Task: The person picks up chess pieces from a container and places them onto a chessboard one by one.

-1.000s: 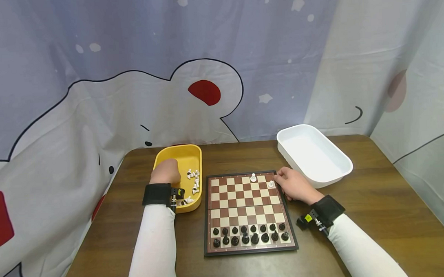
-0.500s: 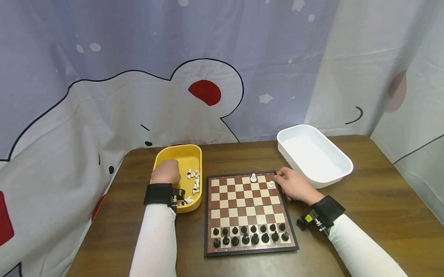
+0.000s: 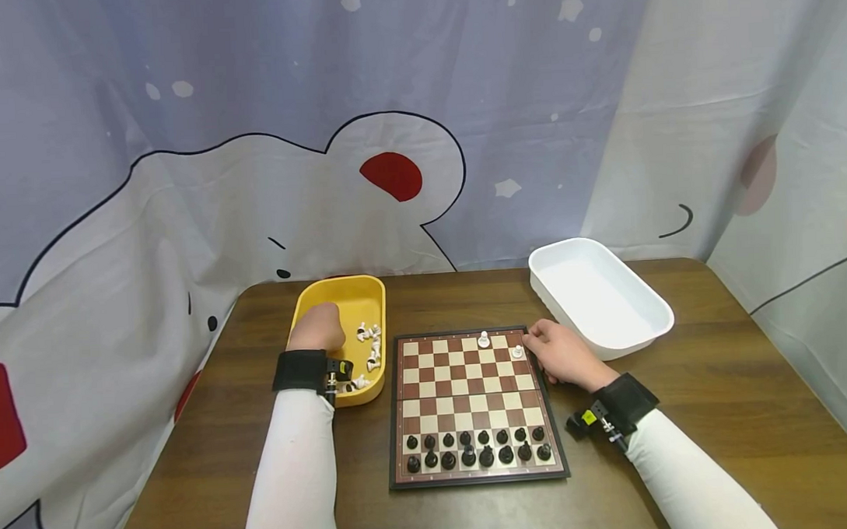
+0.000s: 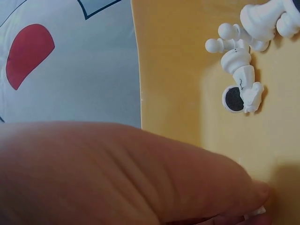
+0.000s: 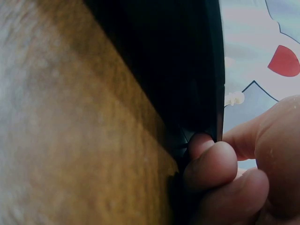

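My left hand (image 3: 318, 328) reaches down into the yellow bin (image 3: 360, 284). At its thumb and fingertips, in the left wrist view, it pinches a white chess piece (image 4: 256, 213), mostly hidden by the hand. Beside it on the bin floor lie several more white pieces, one of them a toppled knight (image 4: 252, 95). My right hand (image 3: 564, 356) grips the far right edge of the chessboard (image 3: 454, 386), thumb above and curled fingers against the side. Two white chess pieces, a taller one (image 3: 484, 339) and a pawn (image 3: 518, 352), stand on the board's far right part.
Two rows of black chess pieces (image 3: 468, 454) stand along the board's near side. A white tray (image 3: 650, 336) sits behind my right hand on the wooden table (image 3: 707, 363). A patterned curtain (image 3: 253, 208) hangs behind the table.
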Action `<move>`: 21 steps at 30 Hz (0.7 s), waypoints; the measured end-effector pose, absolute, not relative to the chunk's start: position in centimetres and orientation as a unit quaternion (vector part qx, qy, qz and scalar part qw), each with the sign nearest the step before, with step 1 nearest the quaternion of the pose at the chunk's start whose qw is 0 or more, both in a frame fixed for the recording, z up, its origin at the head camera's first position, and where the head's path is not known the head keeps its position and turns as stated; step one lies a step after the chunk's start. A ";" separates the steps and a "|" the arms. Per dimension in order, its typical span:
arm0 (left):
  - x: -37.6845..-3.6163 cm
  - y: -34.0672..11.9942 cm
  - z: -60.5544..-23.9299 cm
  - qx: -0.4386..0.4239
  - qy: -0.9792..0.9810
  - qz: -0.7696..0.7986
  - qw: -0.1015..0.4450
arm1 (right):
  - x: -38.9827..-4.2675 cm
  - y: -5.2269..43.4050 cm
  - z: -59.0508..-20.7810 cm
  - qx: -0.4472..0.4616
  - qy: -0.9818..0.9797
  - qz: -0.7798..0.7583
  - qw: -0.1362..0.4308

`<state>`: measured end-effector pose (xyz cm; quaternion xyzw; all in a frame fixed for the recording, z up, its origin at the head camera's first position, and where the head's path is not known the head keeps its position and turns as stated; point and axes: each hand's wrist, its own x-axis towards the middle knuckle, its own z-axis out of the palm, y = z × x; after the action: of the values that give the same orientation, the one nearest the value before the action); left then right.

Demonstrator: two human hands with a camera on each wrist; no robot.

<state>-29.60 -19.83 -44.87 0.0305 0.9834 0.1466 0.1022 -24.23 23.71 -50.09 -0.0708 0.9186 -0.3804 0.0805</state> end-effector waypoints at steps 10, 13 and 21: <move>-29.5 -19.9 -44.7 0.024 0.981 0.163 0.100 | -24.2 23.6 -50.0 -0.067 0.918 -0.382 0.082; -29.6 -20.0 -44.7 0.022 0.980 0.169 0.098 | -24.2 23.7 -50.0 -0.069 0.918 -0.382 0.082; -29.6 -20.1 -44.3 0.016 0.980 0.184 0.075 | -24.2 23.7 -50.1 -0.068 0.918 -0.383 0.082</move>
<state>-29.57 -20.14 -44.29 0.0156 0.9799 0.1842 0.0748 -24.22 23.67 -50.09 -0.0683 0.9176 -0.3829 0.0818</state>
